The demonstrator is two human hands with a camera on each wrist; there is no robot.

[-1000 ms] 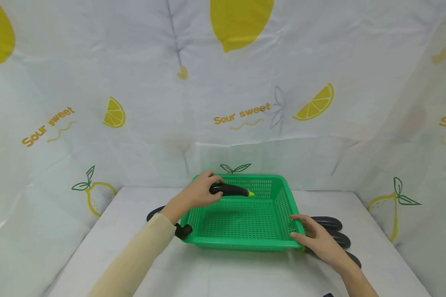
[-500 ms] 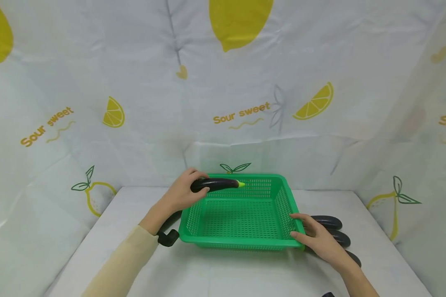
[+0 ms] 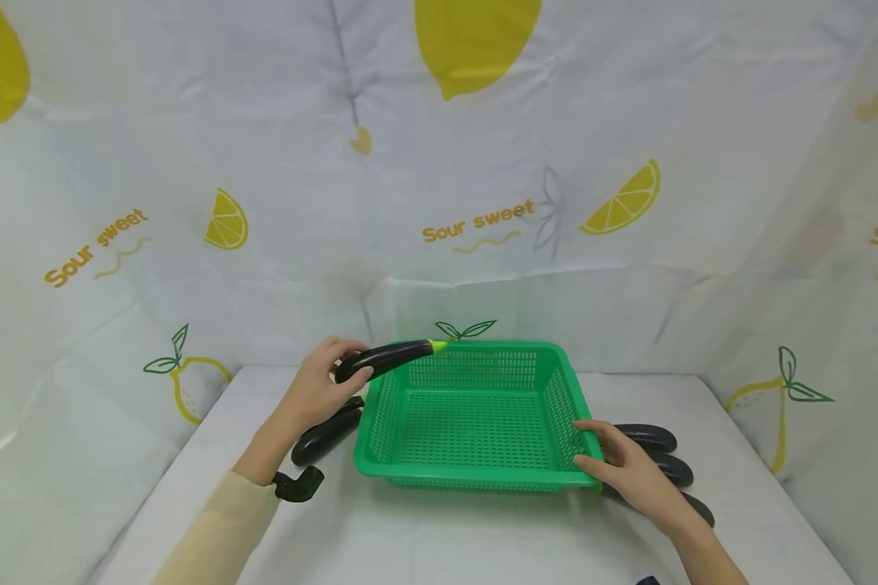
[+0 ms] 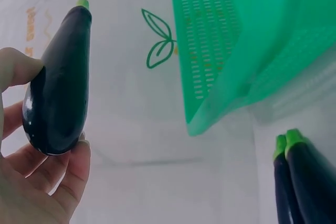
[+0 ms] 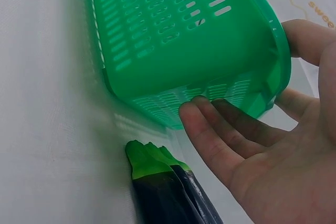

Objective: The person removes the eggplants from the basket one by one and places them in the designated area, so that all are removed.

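Observation:
My left hand (image 3: 320,386) grips a dark purple eggplant (image 3: 389,358) by its rounded end, raised above the basket's left rim. In the left wrist view that eggplant (image 4: 60,85) is held between thumb and fingers, its green stem pointing up. A green plastic basket (image 3: 475,475) stands on the table, its inside bare. At its front right corner my right hand (image 3: 629,471) holds the rim, thumb and fingers on either side of it. The right wrist view shows the fingertips (image 5: 191,114) against the basket's outer wall.
More eggplants (image 3: 325,439) lie left of the basket, partly behind the left arm. Several others (image 3: 669,469) rest side by side at the right, partly hidden by the right hand. A lemon-print cloth (image 3: 300,268) hangs behind the white table (image 3: 439,544).
My left hand has moved left with the eggplant, from over the basket to its left rim, uncovering the eggplants lying there. The right hand and basket have stayed in place.

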